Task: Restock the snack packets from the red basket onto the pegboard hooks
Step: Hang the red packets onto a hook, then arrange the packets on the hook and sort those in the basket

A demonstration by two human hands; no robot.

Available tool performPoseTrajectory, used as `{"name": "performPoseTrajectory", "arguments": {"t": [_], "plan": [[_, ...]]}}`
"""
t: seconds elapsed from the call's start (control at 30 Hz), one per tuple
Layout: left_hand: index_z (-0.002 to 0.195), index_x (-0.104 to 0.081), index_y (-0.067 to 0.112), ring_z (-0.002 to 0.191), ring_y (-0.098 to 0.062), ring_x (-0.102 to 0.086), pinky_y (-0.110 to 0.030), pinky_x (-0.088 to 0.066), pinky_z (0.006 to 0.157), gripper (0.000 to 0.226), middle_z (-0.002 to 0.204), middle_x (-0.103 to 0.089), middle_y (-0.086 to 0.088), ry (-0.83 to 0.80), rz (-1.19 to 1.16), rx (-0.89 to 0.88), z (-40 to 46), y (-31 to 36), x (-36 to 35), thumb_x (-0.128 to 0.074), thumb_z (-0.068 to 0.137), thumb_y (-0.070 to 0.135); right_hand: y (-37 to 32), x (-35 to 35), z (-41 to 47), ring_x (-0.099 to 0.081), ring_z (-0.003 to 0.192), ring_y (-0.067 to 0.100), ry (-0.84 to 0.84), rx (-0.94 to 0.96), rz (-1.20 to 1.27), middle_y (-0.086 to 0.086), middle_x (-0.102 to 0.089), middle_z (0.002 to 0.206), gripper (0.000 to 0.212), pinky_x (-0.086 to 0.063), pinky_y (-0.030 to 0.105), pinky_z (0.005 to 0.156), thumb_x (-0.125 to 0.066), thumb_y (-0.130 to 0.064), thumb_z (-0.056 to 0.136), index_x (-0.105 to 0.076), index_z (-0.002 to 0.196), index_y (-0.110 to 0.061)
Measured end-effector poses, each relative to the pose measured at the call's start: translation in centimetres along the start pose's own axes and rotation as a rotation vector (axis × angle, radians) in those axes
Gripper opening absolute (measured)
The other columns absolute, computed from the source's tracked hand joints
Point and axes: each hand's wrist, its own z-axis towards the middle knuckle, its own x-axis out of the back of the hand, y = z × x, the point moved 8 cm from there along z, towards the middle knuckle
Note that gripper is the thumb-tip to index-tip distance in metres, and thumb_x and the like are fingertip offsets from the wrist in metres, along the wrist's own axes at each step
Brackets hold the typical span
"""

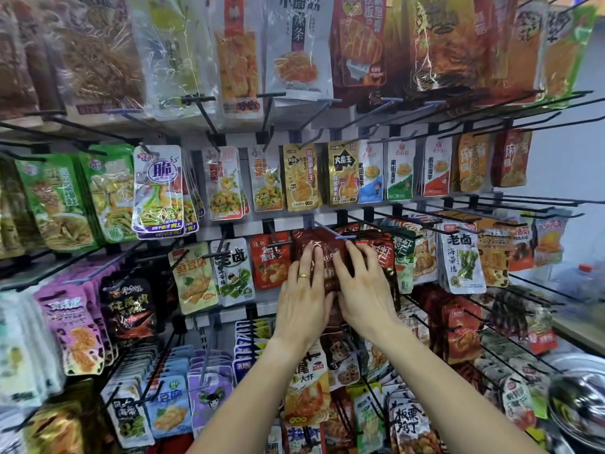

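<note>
Dark red packets (322, 257); gold ring (303, 275); green packets (59, 204); purple packets (77, 326).

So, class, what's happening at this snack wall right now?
A person is restocking a wall of hanging snacks. Both hands, left hand and right hand, hold a stack of dark red packets up at a peg hook in the middle rows, apparently threading them on. The red basket is out of view.

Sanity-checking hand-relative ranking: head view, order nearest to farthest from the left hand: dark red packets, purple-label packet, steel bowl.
1. dark red packets: under the left hand fingers, centre.
2. purple-label packet: up and to the left.
3. steel bowl: far lower right.
</note>
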Motion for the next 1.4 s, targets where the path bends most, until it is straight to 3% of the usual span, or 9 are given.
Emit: {"name": "performPoseTrajectory", "arguments": {"t": [0.1,0.23,0.4,0.63,0.8,0.93,1.07,1.2,1.4], "plan": [[0.168,-0.012,0.007,0.144,-0.037,-0.039,-0.049,-0.049,0.112,0.088,0.175,-0.013,-0.014,0.035,0.007,-0.013,-0.3,0.1,-0.1,-0.062,0.103,0.037,0.0,0.1,-0.5,-0.035,0.145,0.042,0.006,-0.002,0.007,0.022,-0.041,0.157,0.083,-0.05,0.053,0.108,-0.08,-0.007,0.075,-0.046,0.151,-0.003],[0.169,-0.007,0.011,0.152,-0.036,-0.031,-0.046,-0.041,0.119,0.081,0.177,0.001,-0.01,0.049,0.025,-0.045,-1.3,0.4,0.5,-0.05,0.109,0.043,0.2,0.8,-2.2,-0.036,0.142,0.037,0.022,0.007,0.058,0.017,-0.041,0.159,0.076,-0.059,0.054,0.083,-0.076,-0.006,0.082,-0.047,0.152,-0.007],[0.17,-0.007,0.017,0.162,-0.036,-0.01,-0.049,-0.031,0.126,0.069,0.177,0.007,-0.011,0.071,0.065,-0.054,-3.2,0.9,1.4,-0.036,0.114,0.044,0.1,1.9,-4.8,-0.04,0.138,0.034,0.085,0.057,0.165,0.012,-0.045,0.157,0.066,-0.051,0.054,0.105,-0.071,-0.001,0.088,-0.05,0.15,-0.008],[0.165,-0.031,0.014,0.16,-0.036,-0.021,-0.052,-0.026,0.126,0.059,0.173,-0.021,-0.015,0.088,0.072,-0.189,-10.7,6.0,1.4,-0.045,0.114,0.039,3.9,2.6,-14.3,-0.046,0.136,0.03,0.107,-0.004,0.312,0.008,-0.053,0.146,0.047,-0.04,0.043,0.114,-0.067,-0.018,0.099,-0.056,0.144,-0.012],[0.161,-0.042,0.018,0.155,-0.037,-0.031,-0.052,-0.026,0.126,0.051,0.169,-0.031,-0.016,-0.182,-0.037,-0.307,-20.3,11.8,-6.9,-0.045,0.114,0.038,10.0,-2.2,-27.3,-0.051,0.128,0.033,-0.051,-0.194,0.333,0.011,-0.057,0.139,0.042,-0.042,0.043,0.107,-0.067,-0.022,0.1,-0.06,0.14,-0.011],[0.164,-0.034,0.026,0.151,-0.041,-0.035,-0.055,-0.033,0.122,0.054,0.17,-0.028,-0.017,-0.572,-0.106,-0.27,-30.4,15.5,-16.6,-0.035,0.113,0.046,13.8,-6.3,-40.6,-0.052,0.125,0.037,-0.247,-0.453,0.362,0.014,-0.059,0.137,0.041,-0.045,0.05,0.104,-0.063,-0.03,0.102,-0.061,0.138,-0.01],[0.165,-0.029,0.032,0.153,-0.044,-0.032,-0.057,-0.031,0.123,0.067,0.173,-0.018,-0.019,-0.969,-0.124,-0.168,-42.0,18.3,-23.3,-0.014,0.106,0.059,15.2,-9.0,-54.0,-0.061,0.103,0.04,-0.469,-0.63,0.358,0.015,-0.064,0.115,0.041,-0.047,0.044,0.088,-0.051,-0.041,0.097,-0.061,0.124,-0.012],[0.155,-0.051,0.032,0.136,-0.046,-0.055,-0.056,-0.048,0.108,0.058,0.16,-0.045,-0.022,-1.062,-0.141,-0.109,-49.7,20.7,-25.5,-0.028,0.106,0.053,16.0,-10.2,-63.8,-0.061,0.118,0.036,-0.593,-0.806,0.432,0.011,-0.064,0.132,0.042,-0.051,0.044,0.099,-0.064,-0.031,0.095,-0.062,0.133,-0.013],[0.165,-0.019,0.039,0.158,-0.04,-0.021,-0.056,-0.022,0.128,0.068,0.173,-0.017,-0.016,-1.212,-0.173,-0.008,-56.0,23.2,-29.1,-0.004,0.102,0.06,17.0,-13.4,-69.8,-0.058,0.127,0.032,-0.709,-0.915,0.441,0.009,-0.064,0.137,0.052,-0.047,0.042,0.104,-0.069,-0.032,0.098,-0.057,0.144,-0.011]]}}
